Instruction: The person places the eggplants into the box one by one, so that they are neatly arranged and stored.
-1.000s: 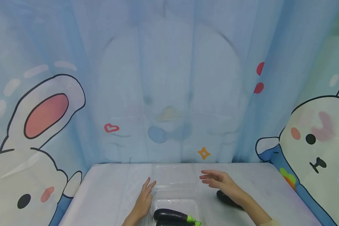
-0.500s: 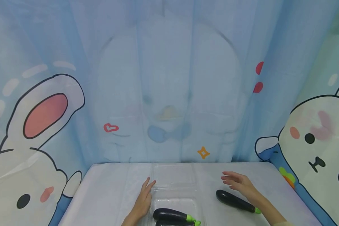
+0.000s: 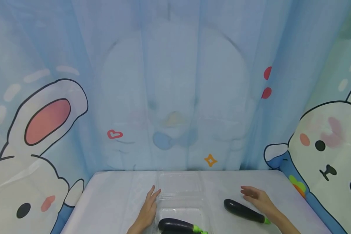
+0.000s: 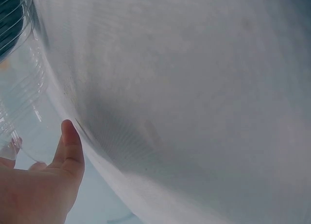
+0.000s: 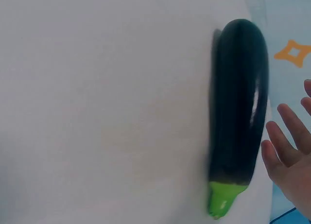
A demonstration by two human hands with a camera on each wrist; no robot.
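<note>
My left hand (image 3: 146,209) lies along the left side of a clear plastic clamshell box (image 3: 182,208), its fingers extended right at the edge. The left wrist view shows this hand (image 4: 48,180) beside the box's ridged plastic wall (image 4: 22,93). Two glossy dark eggplants (image 3: 175,224) with green stem ends lie side by side in the box's near half; the nearer one is mostly hidden. A third eggplant (image 3: 242,210) rests on the table right of the box. Just beyond it, my right hand (image 3: 258,200) hovers with spread, loosely bent fingers and holds nothing.
The box's lid (image 3: 179,182) is folded back flat toward the far edge of the white-covered table (image 3: 114,201). A blue curtain (image 3: 175,81) with cartoon animals hangs right behind the table.
My right hand has moved right from near the box, past the loose eggplant, uncovering it, then come slightly lower. The left hand has stayed at the box's edge.
</note>
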